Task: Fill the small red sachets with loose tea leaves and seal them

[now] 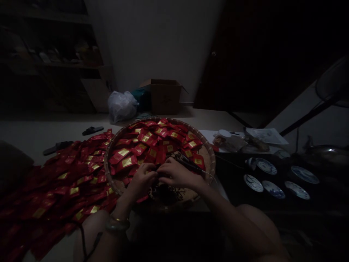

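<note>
Bare knees (92, 229) flank the bottom of the view, with the forearms reaching forward between them. Bangles (117, 225) circle the left wrist. Both hands meet low over the near half of a round woven basket (211, 154): the left hand (143, 178) and the right hand (176, 175) have their fingers curled inward, tips close together. Whether they pinch anything is too dark to tell.

Just below the hands, dark, twisted bits (178, 194) lie scattered on the basket's bottom. Beside the right hand, a slim black tool (192, 165) with a pale cord rests in the basket. Red packets (128, 161) with gold patches fill most of the basket, mainly beyond the hands and to their left. Outside it, on the left, a broad heap of similar packets (73, 191) covers the floor.

To the right, blue-and-white dishes (273, 190) sit on a black table (231, 189); past them are a jar with a white lid (224, 133) and clear plastic bags (236, 143).

Farther off, dark slippers (92, 130) lie beyond the heap. Behind the basket stand a whitish plastic bag (122, 105), something teal (142, 99) and an open carton (165, 98) near the wall.
</note>
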The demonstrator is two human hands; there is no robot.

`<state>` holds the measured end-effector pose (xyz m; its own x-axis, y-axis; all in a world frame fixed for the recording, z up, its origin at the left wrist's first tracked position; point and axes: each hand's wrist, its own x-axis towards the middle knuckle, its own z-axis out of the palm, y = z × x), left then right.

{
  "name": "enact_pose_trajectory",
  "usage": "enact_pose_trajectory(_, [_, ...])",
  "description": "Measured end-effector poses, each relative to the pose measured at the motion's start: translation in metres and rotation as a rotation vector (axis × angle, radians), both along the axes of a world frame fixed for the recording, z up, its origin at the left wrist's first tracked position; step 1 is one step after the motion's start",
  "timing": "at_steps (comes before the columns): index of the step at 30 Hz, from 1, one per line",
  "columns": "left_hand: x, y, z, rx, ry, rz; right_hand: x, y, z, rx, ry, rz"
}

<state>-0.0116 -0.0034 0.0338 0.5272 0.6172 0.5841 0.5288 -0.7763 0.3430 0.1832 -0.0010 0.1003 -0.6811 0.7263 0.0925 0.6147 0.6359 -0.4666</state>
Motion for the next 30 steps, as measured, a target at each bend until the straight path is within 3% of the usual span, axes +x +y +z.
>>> enact_pose_trajectory(3, [0.002,0.000,0.000,-0.011,0.006,-0.019,-0.008,0.000,-0.005,0.040,-0.254,0.046])
enact_pose_trajectory(7, [0.005,0.003,-0.011,-0.155,-0.080,-0.014,-0.015,0.009,-0.018,0.036,-0.374,-0.016])
enact_pose_trajectory(10, [0.007,0.003,-0.020,-0.347,-0.177,0.003,-0.010,0.019,-0.025,-0.021,-0.302,-0.070])
enact_pose_trajectory(14, [0.012,0.002,-0.026,-0.688,-0.292,0.046,0.003,0.028,-0.028,-0.128,0.002,-0.225])
enact_pose_trajectory(19, [0.018,-0.002,-0.017,-1.230,-0.487,-0.088,0.013,0.031,-0.020,-0.336,0.300,-0.229])
enact_pose_trajectory(25, [0.021,-0.009,-0.004,-1.314,-0.643,-0.053,0.012,0.034,-0.009,-0.515,0.225,-0.103])
enact_pose_trajectory(30, [0.019,-0.008,-0.009,-1.489,-0.809,-0.118,0.007,0.036,-0.008,-0.486,0.127,-0.040])
